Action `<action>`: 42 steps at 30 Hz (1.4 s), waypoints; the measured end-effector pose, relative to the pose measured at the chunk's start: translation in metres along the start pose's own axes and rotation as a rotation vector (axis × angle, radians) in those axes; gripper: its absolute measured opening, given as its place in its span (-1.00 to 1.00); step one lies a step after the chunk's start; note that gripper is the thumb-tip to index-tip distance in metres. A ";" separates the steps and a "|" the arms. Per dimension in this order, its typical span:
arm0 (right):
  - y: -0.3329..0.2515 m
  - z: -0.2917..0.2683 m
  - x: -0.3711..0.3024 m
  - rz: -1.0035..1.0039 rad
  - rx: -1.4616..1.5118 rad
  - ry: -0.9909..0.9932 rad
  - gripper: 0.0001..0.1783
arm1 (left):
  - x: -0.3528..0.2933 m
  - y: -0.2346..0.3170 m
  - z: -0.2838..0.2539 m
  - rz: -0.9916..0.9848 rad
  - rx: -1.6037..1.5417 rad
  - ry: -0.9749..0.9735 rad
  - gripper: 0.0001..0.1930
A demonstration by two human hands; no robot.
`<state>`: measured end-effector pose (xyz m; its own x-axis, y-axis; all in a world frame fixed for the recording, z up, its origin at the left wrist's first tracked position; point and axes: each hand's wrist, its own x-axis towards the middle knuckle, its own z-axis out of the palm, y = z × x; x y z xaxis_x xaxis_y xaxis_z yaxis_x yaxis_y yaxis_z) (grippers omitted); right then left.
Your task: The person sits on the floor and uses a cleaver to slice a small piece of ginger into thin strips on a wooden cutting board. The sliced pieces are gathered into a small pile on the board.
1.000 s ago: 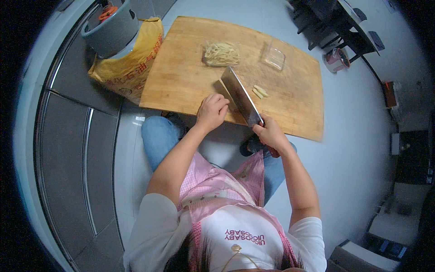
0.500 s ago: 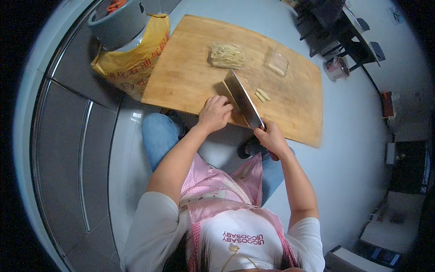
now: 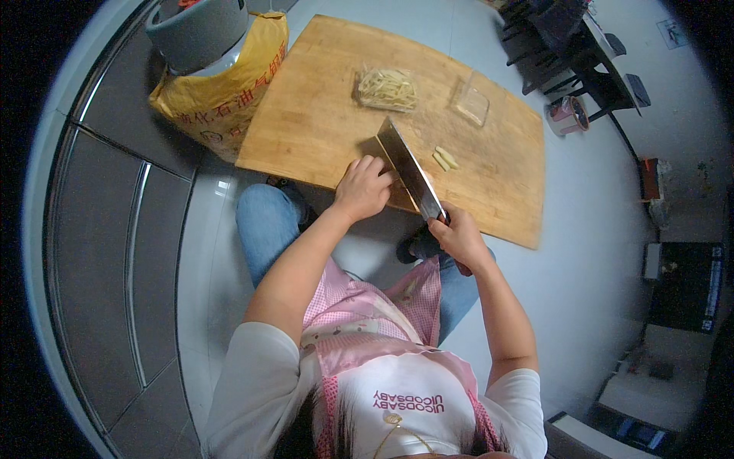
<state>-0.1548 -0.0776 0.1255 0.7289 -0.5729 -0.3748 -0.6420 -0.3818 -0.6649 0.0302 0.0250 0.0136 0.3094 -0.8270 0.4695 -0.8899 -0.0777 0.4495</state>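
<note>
My right hand (image 3: 461, 239) grips the handle of a cleaver (image 3: 411, 172), its wide blade standing on edge over the near part of a wooden board (image 3: 306, 115). Left of the blade, my left hand (image 3: 365, 186) rests at the board's near edge with fingers curled and tips close to the steel. Whatever lies under those fingertips is hidden. A few short pale-yellow pieces (image 3: 445, 158) lie to the right of the blade. Farther back, a transparent plastic box (image 3: 387, 89) is filled with thin pale strips. Beside it on the right lies another transparent plastic tray or lid (image 3: 472, 105).
At the far left, a grey round appliance (image 3: 197, 38) stands by a yellow printed sack (image 3: 222, 103). Dark cabinet fronts (image 3: 92, 229) run along the left. My knees are under the board's near edge. A table with chairs (image 3: 589, 69) and a bucket (image 3: 568, 115) stand far right.
The view has shifted slightly. Both hands and the cleaver stay in nearly the same place, with my left fingertips still curled beside the blade.
</note>
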 end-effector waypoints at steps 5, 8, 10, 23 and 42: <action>-0.007 -0.001 -0.002 0.047 -0.010 -0.030 -0.80 | 0.000 -0.001 0.001 0.004 0.018 0.000 -0.84; -0.007 -0.001 -0.002 0.042 0.008 -0.031 -0.81 | 0.000 0.000 0.000 -0.001 0.023 -0.015 -0.85; -0.006 -0.001 -0.001 0.040 0.000 -0.030 -0.81 | 0.000 0.000 0.000 -0.007 0.030 -0.032 -0.85; 0.004 0.005 0.013 -0.002 -0.032 0.007 -0.70 | 0.001 0.002 -0.003 0.012 0.002 -0.004 -0.88; 0.002 0.003 0.000 0.049 0.081 0.014 -0.68 | 0.002 0.000 0.001 0.034 0.022 0.003 -0.90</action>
<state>-0.1558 -0.0765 0.1223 0.6934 -0.5998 -0.3992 -0.6548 -0.2935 -0.6965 0.0304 0.0226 0.0137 0.2796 -0.8277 0.4866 -0.9071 -0.0617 0.4163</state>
